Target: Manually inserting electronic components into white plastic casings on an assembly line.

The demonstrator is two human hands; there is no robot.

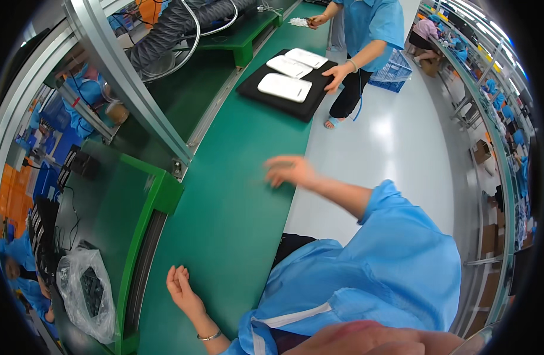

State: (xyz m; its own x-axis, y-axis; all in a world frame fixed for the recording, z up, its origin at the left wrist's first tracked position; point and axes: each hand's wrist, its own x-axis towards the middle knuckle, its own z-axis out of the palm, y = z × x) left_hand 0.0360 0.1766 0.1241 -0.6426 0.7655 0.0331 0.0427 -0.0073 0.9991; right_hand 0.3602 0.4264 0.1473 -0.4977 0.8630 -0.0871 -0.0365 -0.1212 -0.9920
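Observation:
My left hand is over the near part of the green belt, its fingers loosely stretched and nothing in them. Farther along, my right hand reaches over the belt near its right edge. It is a little smeared by motion, with its fingers apart and empty. Beyond it lies a black foam pad carrying white, flat, rounded cases: one nearer case and two others behind. A co-worker's hand touches the pad's right edge, well apart from my hands.
The co-worker stands at the belt's far right, the other hand by small white pieces. A metal post and green-edged side tables line the left. A clear plastic bag holds dark parts. A blue crate sits on the floor.

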